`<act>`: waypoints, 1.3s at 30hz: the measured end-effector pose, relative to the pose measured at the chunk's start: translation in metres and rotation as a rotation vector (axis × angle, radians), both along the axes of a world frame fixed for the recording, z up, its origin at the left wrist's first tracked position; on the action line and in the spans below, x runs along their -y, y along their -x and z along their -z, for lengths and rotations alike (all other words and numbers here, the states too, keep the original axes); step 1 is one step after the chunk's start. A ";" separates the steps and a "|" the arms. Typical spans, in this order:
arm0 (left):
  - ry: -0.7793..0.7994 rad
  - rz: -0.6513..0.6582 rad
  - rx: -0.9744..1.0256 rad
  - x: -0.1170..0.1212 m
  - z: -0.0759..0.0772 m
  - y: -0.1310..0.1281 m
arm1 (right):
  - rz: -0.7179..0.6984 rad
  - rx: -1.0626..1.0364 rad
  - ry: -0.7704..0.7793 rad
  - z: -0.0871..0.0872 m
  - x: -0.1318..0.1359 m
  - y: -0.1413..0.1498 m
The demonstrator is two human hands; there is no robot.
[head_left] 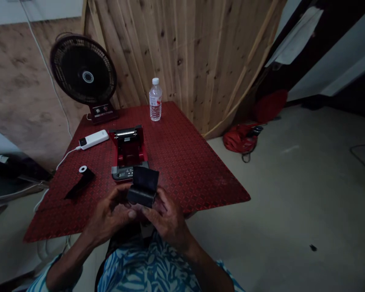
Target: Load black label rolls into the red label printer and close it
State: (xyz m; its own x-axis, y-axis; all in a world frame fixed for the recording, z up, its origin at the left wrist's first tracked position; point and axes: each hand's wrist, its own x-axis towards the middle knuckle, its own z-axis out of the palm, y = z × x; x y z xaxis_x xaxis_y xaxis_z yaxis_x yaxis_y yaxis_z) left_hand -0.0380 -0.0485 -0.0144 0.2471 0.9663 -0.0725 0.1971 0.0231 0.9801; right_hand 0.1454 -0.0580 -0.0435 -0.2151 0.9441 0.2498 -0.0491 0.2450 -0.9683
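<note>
Two hands, my left hand [117, 213] and right hand [168, 215], clamp their fingers on a dark roll [142, 196], probably paper, its loose flap [146, 177] rising beyond my thumbs. Just past my fingertips sits an open red-and-black printer [128, 154]; left of them lies a second roll [85, 175].

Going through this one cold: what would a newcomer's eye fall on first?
Probably the large dark fan at the back left of the red-covered table. Next, the open red-and-black device nearer the viewer, and, just before it, the black roll held between the left hand and right hand.
</note>
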 end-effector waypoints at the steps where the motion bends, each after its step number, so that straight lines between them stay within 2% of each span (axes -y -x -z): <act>1: 0.014 -0.029 0.047 0.000 0.000 -0.003 | 0.057 0.071 -0.073 0.001 0.000 0.001; 4: 0.012 -0.152 0.161 0.002 0.002 -0.012 | 0.265 0.296 -0.356 0.006 -0.002 0.004; 6: 0.022 -0.175 0.194 0.006 0.004 -0.017 | 0.382 0.445 -0.509 0.009 -0.003 0.006; 8: 0.041 -0.157 0.198 0.010 0.005 -0.021 | 0.464 0.578 -0.594 0.011 -0.002 0.011; 11: 0.063 -0.174 0.148 0.013 0.005 -0.022 | 0.480 0.668 -0.673 0.011 0.003 0.022; 14: 0.074 -0.266 0.042 0.013 0.003 -0.020 | 0.416 0.632 -0.708 0.009 0.009 0.032; 18: 0.104 -0.398 -0.077 0.009 0.000 -0.012 | 0.300 0.524 -0.655 0.004 0.011 0.033; 20: 0.085 -0.448 -0.106 0.003 -0.002 -0.004 | 0.252 0.467 -0.626 0.003 0.009 0.024; 22: 0.033 -0.513 -0.125 -0.006 -0.006 0.007 | 0.261 0.448 -0.616 0.007 0.004 0.010; 25: -0.087 -0.575 -0.121 -0.027 -0.017 0.021 | 0.352 0.537 -0.592 0.026 -0.006 -0.019; 29: -0.220 -0.427 -0.069 -0.062 -0.030 0.019 | 0.503 0.705 -0.537 0.069 -0.023 -0.055; 32: -0.282 -0.287 -0.098 -0.089 -0.027 0.008 | 0.550 0.806 -0.523 0.090 -0.028 -0.065; 35: -0.282 -0.201 -0.207 -0.110 -0.014 0.000 | 0.555 0.865 -0.521 0.093 -0.028 -0.063; 39: -0.277 -0.192 -0.446 -0.127 -0.003 0.001 | 0.545 0.853 -0.514 0.087 -0.025 -0.059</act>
